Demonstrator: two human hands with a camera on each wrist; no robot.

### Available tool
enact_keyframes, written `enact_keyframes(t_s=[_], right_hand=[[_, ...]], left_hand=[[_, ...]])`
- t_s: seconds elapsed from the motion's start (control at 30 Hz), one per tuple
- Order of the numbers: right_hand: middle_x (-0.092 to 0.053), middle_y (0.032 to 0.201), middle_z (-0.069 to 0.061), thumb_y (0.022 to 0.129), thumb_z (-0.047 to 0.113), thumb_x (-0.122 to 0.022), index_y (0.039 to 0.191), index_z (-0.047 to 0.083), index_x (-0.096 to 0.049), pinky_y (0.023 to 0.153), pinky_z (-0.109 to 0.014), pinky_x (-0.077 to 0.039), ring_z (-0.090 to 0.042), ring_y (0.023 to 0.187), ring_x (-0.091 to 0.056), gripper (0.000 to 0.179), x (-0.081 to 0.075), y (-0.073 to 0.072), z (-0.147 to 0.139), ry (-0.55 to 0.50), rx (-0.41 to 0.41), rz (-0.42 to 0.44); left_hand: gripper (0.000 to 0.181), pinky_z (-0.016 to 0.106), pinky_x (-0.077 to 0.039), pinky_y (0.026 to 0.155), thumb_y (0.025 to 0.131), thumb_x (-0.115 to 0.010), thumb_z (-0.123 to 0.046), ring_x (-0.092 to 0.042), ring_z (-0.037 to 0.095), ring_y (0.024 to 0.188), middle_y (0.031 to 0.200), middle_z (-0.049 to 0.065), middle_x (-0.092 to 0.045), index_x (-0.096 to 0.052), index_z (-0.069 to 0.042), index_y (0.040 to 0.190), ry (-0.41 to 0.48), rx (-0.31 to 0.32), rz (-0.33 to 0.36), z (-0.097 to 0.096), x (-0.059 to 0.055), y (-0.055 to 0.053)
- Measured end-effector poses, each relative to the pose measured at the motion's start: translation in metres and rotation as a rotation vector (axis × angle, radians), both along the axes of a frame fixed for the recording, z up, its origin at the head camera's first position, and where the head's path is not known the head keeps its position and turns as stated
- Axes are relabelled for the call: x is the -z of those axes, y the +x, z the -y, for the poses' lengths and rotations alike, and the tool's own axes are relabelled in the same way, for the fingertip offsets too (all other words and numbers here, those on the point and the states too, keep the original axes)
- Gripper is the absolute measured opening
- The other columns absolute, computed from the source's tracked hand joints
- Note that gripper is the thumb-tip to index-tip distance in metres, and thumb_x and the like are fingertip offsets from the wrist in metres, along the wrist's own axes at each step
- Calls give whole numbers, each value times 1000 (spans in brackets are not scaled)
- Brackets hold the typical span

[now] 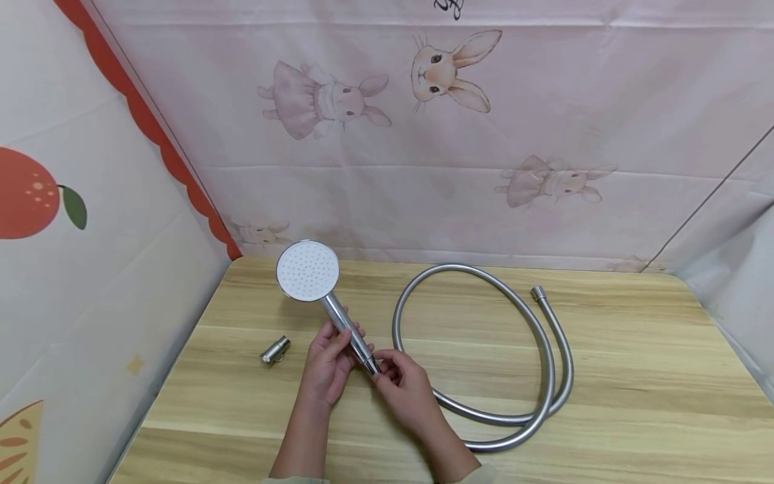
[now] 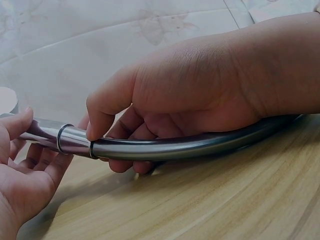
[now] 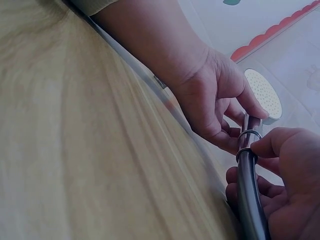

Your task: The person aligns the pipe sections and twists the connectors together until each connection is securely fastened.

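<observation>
A chrome handheld shower head with a round white spray face is held tilted above the table, face up toward the head camera. My left hand grips its handle, thumb along the front and fingers behind. At the handle's lower end, my right hand pinches the hose's connector nut between thumb and fingers. In both wrist views the nut meets the handle's end in line, and the grey shower hose curves away from it past the right palm. The right hand and forearm hide part of this hose in the head view.
The hose loops over the right half of the wooden table, its free end fitting near the back. A small chrome fitting lies left of the left hand. Printed cloth walls stand behind and at the sides.
</observation>
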State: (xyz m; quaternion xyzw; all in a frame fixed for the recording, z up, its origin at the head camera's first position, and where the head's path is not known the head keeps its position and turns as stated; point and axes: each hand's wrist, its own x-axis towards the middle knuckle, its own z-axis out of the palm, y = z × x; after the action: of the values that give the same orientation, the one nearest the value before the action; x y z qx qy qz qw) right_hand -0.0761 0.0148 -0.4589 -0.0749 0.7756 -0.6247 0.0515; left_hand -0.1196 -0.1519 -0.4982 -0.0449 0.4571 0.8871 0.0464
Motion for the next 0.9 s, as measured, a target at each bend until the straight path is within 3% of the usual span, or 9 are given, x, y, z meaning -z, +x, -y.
enact_keyframes(t_s=[0.13, 0.37, 0.47, 0.57, 0.8, 0.9], right_hand=[[-65, 90, -10, 86, -2, -64, 111, 2, -68, 66, -20, -50, -13, 76, -57, 26, 4, -1, 0, 7, 3, 6], [-67, 92, -6, 86, 2, -66, 113, 9, -69, 65, -19, -50, -10, 75, -58, 28, 37, -11, 1, 22, 8, 28], [-67, 92, -6, 84, 3, -71, 114, 10, -69, 64, -19, -51, -10, 76, -59, 31, 44, -13, 1, 1, -1, 35], [-67, 92, -7, 80, 2, -75, 114, 10, -68, 65, -19, -52, -12, 77, -59, 35, 41, -12, 1, -4, -2, 36], [-65, 90, -13, 80, -2, -74, 113, 0, -66, 62, -20, -52, -13, 75, -58, 34, 8, -3, -1, -12, -13, -17], [-66, 89, -12, 83, 0, -71, 114, 0, -66, 62, -20, -52, -12, 74, -58, 32, 6, -3, -2, -8, -24, -4]], left_hand=[[59, 42, -56, 95, 101, -53, -10, -62, 12, 101, 109, -1, -56, -27, -9, 154, -3, 0, 5, 0, -1, 0], [61, 41, -56, 94, 100, -54, -11, -62, 12, 101, 110, 0, -56, -26, -7, 154, -3, -3, 4, 0, -1, 0], [59, 41, -56, 94, 101, -54, -11, -62, 12, 100, 110, 0, -56, -28, -8, 153, -1, -3, -5, 0, -1, 0], [57, 40, -56, 93, 101, -53, -11, -62, 12, 100, 110, 1, -56, -30, -9, 153, 5, -3, -14, 0, -1, 0], [59, 40, -56, 94, 101, -54, -10, -62, 12, 100, 110, 1, -56, -27, -8, 154, 17, -6, -14, -1, -3, 1], [61, 41, -56, 94, 101, -53, -9, -62, 12, 100, 109, 0, -56, -25, -7, 154, 24, -7, -4, -2, -4, 1]])
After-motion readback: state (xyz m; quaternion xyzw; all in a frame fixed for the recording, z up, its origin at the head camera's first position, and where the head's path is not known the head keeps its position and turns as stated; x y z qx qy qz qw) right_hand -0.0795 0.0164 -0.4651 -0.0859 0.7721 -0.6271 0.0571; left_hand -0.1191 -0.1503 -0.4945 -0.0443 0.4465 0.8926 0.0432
